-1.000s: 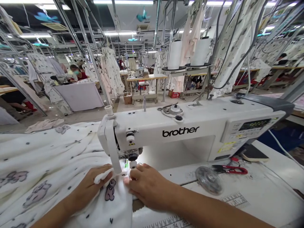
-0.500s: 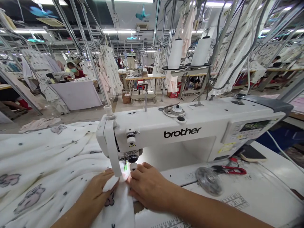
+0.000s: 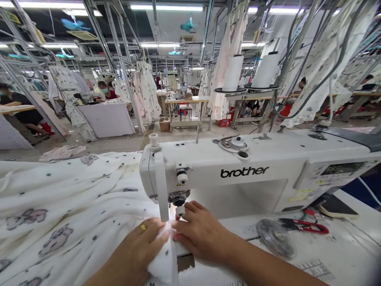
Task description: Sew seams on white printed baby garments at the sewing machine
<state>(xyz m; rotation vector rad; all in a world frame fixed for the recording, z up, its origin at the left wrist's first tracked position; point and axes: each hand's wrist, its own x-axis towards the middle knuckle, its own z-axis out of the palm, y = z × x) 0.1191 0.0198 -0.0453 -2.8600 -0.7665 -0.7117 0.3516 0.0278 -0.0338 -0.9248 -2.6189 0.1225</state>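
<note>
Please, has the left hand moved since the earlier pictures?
Yes, the left hand has moved slightly rightward in the view: its fingers were left of the lower end of the white machine guard, and now reach it.

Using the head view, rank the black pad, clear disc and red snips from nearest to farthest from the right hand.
Nearest to the right hand first:
1. Clear disc: to the hand's right.
2. Red snips: right of the disc.
3. Black pad: farther right and back, past the snips.
</note>
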